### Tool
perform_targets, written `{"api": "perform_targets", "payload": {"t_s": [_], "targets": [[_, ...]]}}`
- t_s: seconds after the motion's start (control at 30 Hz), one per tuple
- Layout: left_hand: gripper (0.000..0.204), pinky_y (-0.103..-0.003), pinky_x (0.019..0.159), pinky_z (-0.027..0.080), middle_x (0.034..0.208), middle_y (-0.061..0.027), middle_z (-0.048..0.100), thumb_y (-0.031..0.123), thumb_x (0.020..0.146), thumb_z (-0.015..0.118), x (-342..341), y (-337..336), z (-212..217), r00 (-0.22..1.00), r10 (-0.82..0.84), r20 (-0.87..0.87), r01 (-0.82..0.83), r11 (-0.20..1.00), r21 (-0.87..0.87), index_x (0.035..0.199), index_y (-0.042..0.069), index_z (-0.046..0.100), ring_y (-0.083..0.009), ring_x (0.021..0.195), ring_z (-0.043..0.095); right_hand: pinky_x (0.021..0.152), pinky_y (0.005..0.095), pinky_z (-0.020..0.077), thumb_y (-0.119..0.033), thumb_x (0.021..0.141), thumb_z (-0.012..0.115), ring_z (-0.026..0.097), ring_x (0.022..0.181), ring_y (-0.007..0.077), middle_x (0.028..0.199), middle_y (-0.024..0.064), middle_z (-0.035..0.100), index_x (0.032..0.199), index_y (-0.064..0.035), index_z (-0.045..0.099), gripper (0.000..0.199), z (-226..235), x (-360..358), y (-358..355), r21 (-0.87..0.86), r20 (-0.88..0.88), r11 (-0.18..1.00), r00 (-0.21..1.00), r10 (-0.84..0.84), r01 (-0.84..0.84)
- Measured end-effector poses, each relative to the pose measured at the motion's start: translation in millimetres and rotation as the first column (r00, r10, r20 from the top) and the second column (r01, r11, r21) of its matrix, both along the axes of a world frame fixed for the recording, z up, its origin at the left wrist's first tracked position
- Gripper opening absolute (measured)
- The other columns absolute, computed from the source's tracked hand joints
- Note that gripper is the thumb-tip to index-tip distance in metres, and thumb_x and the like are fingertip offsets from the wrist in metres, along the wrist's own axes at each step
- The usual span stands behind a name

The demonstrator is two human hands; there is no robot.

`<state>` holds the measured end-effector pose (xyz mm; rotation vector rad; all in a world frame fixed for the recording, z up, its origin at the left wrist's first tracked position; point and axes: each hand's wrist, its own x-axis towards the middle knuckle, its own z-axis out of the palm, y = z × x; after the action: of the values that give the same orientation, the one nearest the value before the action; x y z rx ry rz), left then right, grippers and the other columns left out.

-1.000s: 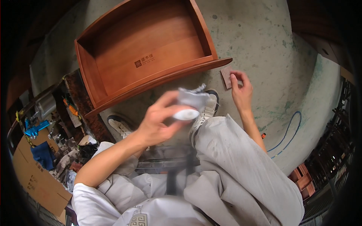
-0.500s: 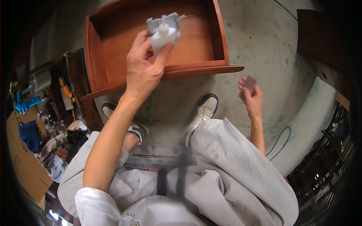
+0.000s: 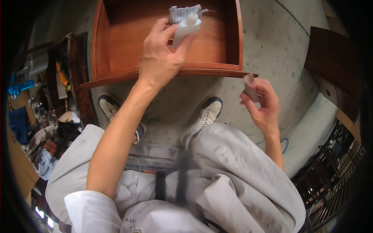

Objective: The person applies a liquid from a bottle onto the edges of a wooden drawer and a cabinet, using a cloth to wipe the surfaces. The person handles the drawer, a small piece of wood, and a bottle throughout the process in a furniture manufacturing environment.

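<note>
My left hand (image 3: 162, 58) is closed around a small white bottle (image 3: 186, 32) with a narrow nozzle, which leans to the right. A ragged grey-white piece of cloth (image 3: 179, 15) is pinched behind the bottle in the same hand. Both are above a reddish-brown wooden drawer (image 3: 167, 70), whose long front edge faces me. Off the drawer's right front corner, my right hand (image 3: 266, 105) grips a small flat brownish pad (image 3: 251, 88) between thumb and fingers. The pad's exact kind cannot be made out.
At the left stands a dark worn wooden piece (image 3: 79, 73) beside a blue tool (image 3: 20, 88), an orange-handled tool (image 3: 61, 73) and rags (image 3: 47, 163). A dark brown panel (image 3: 330, 66) is at the right. My shoes (image 3: 208, 114) rest on the concrete floor (image 3: 272, 42).
My left hand has moved right with the bottle and cloth, and the bottle now tilts more. My right hand has turned, bringing the pad more upright. The view has shifted slightly.
</note>
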<state>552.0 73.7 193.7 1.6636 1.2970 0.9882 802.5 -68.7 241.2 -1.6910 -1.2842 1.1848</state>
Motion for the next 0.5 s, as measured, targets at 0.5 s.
{"api": "perform_targets", "payload": {"t_s": [0.5], "targets": [[0.025, -0.030, 0.067, 0.052, 0.111, -0.0077, 0.068, 0.021, 0.091, 0.077, -0.8, -0.3, -0.9, 0.995, -0.029, -0.092, 0.037, 0.996, 0.083, 0.107, 0.002, 0.074, -0.0202, 0.082, 0.067, 0.076, 0.0356, 0.0572, 0.006, 0.066, 0.083, 0.070, 0.090, 0.0257, 0.100, 0.0066, 0.073, 0.089, -0.0043, 0.073, 0.027, -12.2, -6.8, 34.2, 0.405, 0.612, 0.773, 0.773, 0.168, -0.488]]}}
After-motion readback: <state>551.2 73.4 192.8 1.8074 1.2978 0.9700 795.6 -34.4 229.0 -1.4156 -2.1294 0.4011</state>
